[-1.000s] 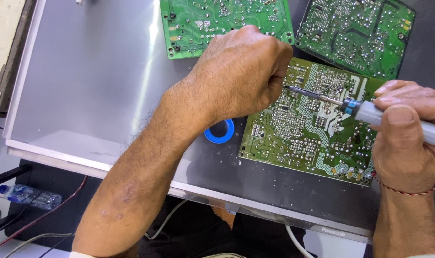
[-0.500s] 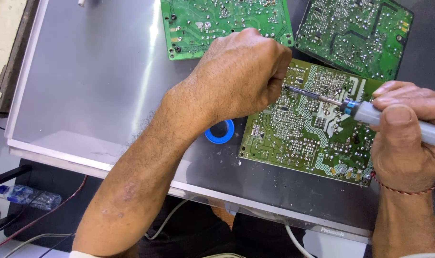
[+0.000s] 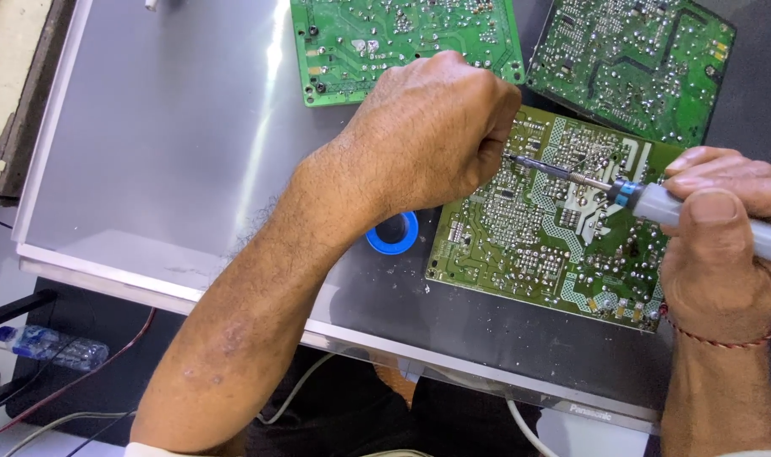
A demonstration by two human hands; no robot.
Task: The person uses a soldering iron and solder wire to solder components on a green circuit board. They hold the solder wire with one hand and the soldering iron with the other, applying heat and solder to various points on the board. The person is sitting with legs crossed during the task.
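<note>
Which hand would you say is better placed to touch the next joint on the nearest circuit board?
Probably the right hand: it grips the soldering iron, whose tip lies over the circuit board. The left hand is fisted by the tip.

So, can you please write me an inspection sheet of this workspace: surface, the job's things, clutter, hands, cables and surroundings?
Surface: grey metal sheet, flat, with small specks near its front edge.
Job's things: circuit board solder side up; soldering iron with its tip at the board's upper left.
Clutter: two more green boards at the back; blue ring beside the worked board.
Hands: left hand curled over the board by the iron tip, anything pinched is hidden; right hand grips the iron.
Cables: white cables and a red wire below the front edge.
Surroundings: plastic bottle lower left; worn pale panel at the left.
</note>
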